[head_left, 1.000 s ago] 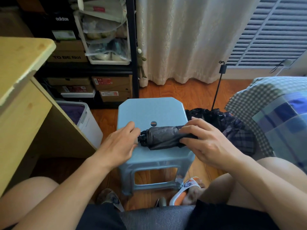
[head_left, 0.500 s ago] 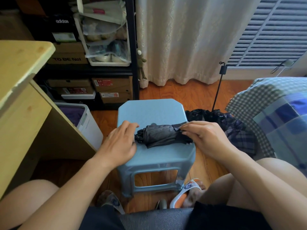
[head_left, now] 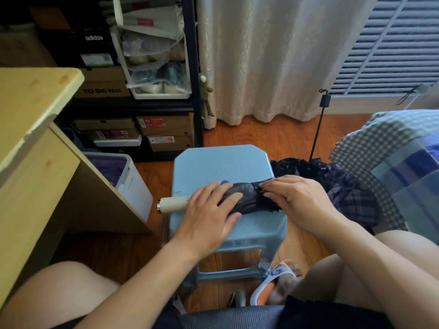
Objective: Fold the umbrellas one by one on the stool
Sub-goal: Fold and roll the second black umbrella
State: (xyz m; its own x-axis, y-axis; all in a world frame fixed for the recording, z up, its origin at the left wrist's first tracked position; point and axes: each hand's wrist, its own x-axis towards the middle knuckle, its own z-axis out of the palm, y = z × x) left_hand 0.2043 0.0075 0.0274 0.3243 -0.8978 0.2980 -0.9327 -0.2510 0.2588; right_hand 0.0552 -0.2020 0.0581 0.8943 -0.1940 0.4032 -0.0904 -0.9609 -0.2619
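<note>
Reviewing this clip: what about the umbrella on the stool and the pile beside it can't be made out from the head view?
- Umbrella: its middle lies under the left hand; the strap end is covered by the right hand, so fastening is unclear.
- Dark pile right of the stool: too crumpled to count umbrellas.

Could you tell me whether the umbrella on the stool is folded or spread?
Folded: the umbrella lies as a tight dark roll across the stool.
</note>
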